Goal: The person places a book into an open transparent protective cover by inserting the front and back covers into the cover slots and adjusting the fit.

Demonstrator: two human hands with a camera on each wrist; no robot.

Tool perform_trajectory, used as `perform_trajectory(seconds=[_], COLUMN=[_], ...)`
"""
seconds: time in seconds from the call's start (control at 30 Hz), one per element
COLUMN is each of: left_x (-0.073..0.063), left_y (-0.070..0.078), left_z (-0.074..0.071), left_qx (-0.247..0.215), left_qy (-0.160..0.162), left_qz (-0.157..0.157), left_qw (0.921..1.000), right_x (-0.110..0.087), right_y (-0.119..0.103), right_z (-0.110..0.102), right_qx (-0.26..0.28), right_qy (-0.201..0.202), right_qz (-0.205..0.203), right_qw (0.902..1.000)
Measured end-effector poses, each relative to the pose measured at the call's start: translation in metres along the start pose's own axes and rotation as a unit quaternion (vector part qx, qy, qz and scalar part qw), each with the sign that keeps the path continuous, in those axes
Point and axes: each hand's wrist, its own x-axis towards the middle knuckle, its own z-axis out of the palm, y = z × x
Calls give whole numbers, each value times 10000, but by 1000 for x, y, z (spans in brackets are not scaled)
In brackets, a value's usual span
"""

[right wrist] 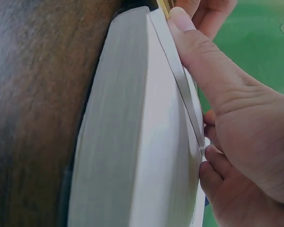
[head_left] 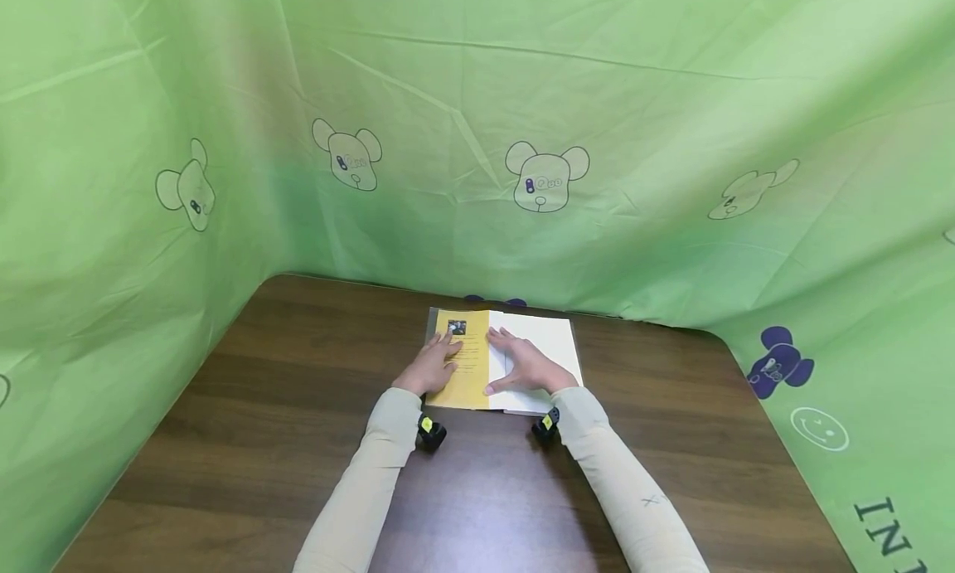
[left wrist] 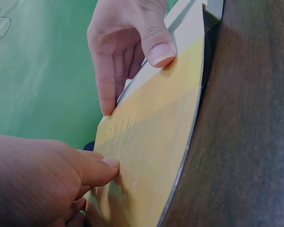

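A thick book point(right wrist: 116, 104) lies open on the table, a printed yellow flap point(head_left: 470, 386) on its left and a white page point(head_left: 554, 341) on its right. A small dark photo point(head_left: 457, 327) tops the flap's text. My left hand point(head_left: 429, 369) rests on the flap's left part, fingers extended over the paper. With thumb and fingers spread wide, my right hand point(head_left: 528, 366) touches the book where yellow meets white. The right thumb point(left wrist: 161, 53) presses at that border in the left wrist view. Seen from the right wrist, a narrow strip of paper stands slightly raised along the page block.
The brown wooden table point(head_left: 298, 374) extends around the book. A green curtain point(head_left: 448, 225) with bear drawings hangs close behind its far edge and along both sides. Black wrist cameras point(head_left: 431, 432) sit by the cuffs of the pale sleeves.
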Motion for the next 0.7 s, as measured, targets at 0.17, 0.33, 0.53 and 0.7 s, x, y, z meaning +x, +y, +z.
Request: perform_trajectory(seconds=[0.17, 0.33, 0.53, 0.7], left_x=[1, 2, 2, 2], left_y=[-1, -1, 2, 6], left_z=[1, 2, 4, 3], left_qx=[47, 67, 197, 137], left_qy=[-20, -42, -98, 58], left_qz=[9, 12, 40, 35], left_qw=[10000, 10000, 9998, 9999], right_x=[2, 4, 4, 7], right_y=[-3, -7, -9, -10], right_z=[1, 2, 5, 7], right_qx=[-37, -10, 88, 57], right_qy=[-19, -7, -54, -24], right_qz=[29, 57, 184, 220], right_qw=[10000, 10000, 9998, 9997])
